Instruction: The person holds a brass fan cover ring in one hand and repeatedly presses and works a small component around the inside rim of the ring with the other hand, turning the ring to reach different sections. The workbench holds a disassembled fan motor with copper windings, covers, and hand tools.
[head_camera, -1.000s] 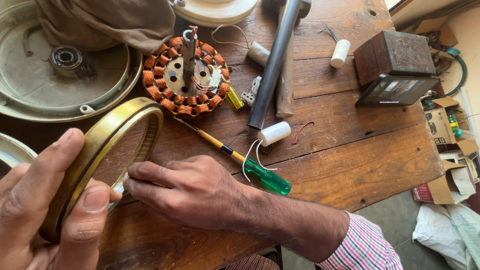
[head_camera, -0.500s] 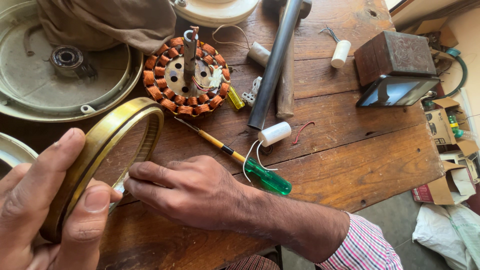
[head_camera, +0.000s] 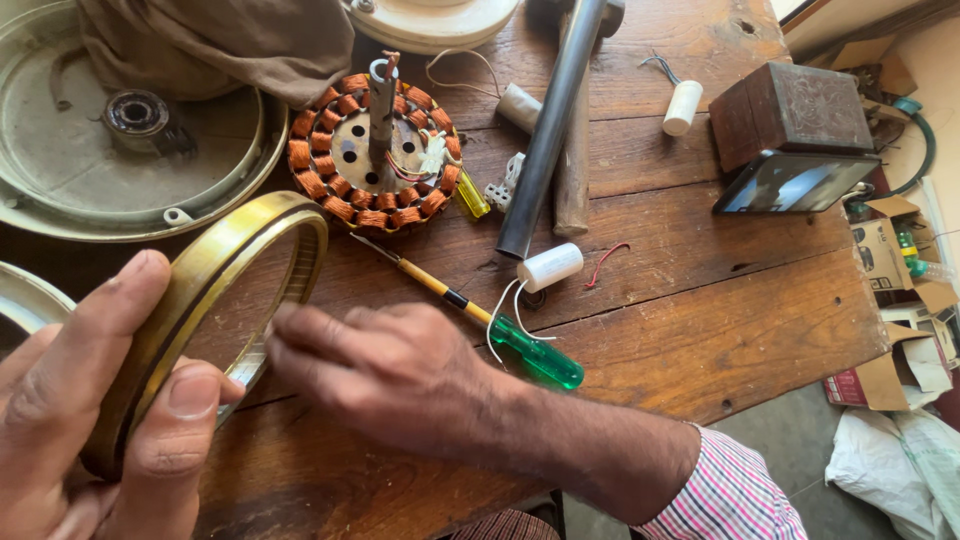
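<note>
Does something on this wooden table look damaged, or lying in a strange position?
The wooden table has a hole near its far edge and another near its front edge. A loose red wire scrap lies beside the white capacitor. Nothing looks spilled.

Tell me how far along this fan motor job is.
Done: the motor is apart, the copper-wound stator lying bare on the wooden table beside the open housing half. In hand: the left hand holds the brass-coloured ring on edge while the right hand works inside it. Left: everything is still unassembled; the green-handled screwdriver lies untouched.
</note>
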